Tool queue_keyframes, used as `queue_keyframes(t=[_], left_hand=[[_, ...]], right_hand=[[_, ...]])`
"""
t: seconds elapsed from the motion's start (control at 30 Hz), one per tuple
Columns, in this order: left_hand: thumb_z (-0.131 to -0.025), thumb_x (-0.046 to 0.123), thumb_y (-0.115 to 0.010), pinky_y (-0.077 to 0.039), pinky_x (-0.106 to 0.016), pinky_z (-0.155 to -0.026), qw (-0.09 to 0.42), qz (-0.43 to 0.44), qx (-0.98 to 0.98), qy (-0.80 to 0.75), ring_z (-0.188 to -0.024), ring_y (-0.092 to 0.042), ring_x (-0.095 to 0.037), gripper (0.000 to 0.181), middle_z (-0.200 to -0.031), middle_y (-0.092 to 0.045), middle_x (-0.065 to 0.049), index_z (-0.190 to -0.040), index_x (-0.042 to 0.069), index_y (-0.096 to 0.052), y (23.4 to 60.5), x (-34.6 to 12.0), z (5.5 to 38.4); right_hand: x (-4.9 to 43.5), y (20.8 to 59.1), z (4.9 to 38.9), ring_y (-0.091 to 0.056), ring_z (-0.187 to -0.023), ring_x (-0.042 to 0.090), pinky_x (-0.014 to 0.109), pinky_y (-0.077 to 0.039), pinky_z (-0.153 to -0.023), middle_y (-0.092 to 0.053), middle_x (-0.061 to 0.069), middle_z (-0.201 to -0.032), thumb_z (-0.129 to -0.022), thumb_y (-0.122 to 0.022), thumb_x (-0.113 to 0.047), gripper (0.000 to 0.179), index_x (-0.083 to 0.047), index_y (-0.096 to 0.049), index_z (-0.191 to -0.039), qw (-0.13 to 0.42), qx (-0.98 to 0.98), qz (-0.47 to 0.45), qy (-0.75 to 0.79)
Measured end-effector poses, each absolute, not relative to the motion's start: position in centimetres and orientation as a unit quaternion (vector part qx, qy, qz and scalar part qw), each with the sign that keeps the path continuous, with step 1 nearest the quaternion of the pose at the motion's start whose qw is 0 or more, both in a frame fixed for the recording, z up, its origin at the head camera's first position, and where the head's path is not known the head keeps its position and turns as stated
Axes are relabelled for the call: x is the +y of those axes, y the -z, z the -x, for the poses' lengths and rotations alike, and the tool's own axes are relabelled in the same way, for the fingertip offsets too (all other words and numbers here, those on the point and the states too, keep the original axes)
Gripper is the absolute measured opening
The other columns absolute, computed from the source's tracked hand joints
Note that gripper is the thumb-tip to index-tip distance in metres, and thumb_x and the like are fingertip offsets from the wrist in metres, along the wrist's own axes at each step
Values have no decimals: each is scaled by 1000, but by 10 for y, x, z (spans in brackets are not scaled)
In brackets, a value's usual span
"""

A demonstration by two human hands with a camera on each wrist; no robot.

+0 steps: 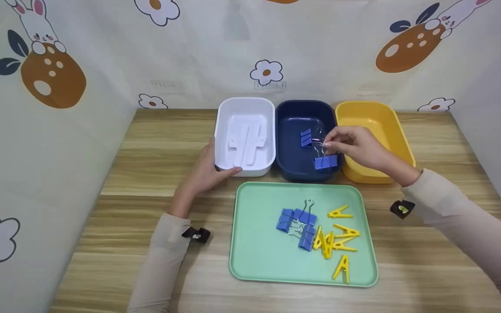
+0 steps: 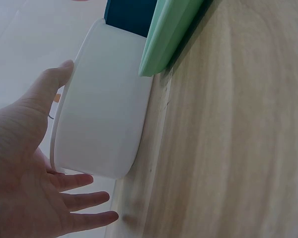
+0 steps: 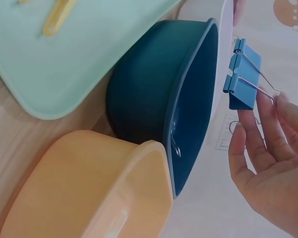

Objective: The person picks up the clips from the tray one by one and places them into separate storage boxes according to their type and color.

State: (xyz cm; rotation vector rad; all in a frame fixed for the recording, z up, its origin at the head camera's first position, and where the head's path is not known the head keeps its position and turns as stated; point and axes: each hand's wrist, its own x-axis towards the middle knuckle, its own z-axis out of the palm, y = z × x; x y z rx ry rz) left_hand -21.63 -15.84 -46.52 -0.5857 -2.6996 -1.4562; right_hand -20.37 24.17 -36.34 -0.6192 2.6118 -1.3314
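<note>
My right hand (image 1: 357, 145) pinches a blue binder clip (image 3: 246, 74) by its wire handles, over the dark blue bin (image 1: 292, 169). The clip's blue body hangs below the fingertips in the head view. Another blue binder clip (image 1: 305, 138) lies inside that bin. My left hand (image 1: 207, 167) rests at the near left corner of the white bin (image 2: 102, 99), thumb on its rim and the other fingers straight along its side. White, long, thin pieces with side tabs (image 1: 244, 145) lie in the white bin. Three blue binder clips (image 1: 307, 238) and several yellow clothespins (image 1: 341, 212) lie on the green tray (image 1: 255, 256).
A yellow bin (image 1: 370, 176) stands right of the dark blue one, and the three bins form a row at the back of the wooden table (image 1: 146, 174). The tray sits just in front of them. A patterned cloth wall (image 1: 215, 52) rises behind and at the sides.
</note>
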Motion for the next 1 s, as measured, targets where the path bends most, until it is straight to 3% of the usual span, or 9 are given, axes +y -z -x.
queue_keyframes(t=[0.6, 1.0], left_hand=[[-85, 32, -90, -30, -50, -125, 9, 188, -869, 458, -145, -41, -34, 111, -162, -41, -20, -167, 3, -21, 465, -158, 216], [-84, 32, -91, -27, -49, -127, 5, 186, -865, 467, -149, -39, -32, 115, -165, -38, -20, -168, 3, -17, 467, -158, 217]], right_hand=[[238, 357, 229, -71, -82, 2, 14, -57, -82, -77, 19, -99, -105, -65, -10, 18, 6, -73, -110, 42, 877, 190, 440], [235, 352, 244, -69, -83, 3, 16, -57, -82, -77, 19, -101, -107, -63, -11, 22, 7, -70, -116, 51, 880, 177, 437]])
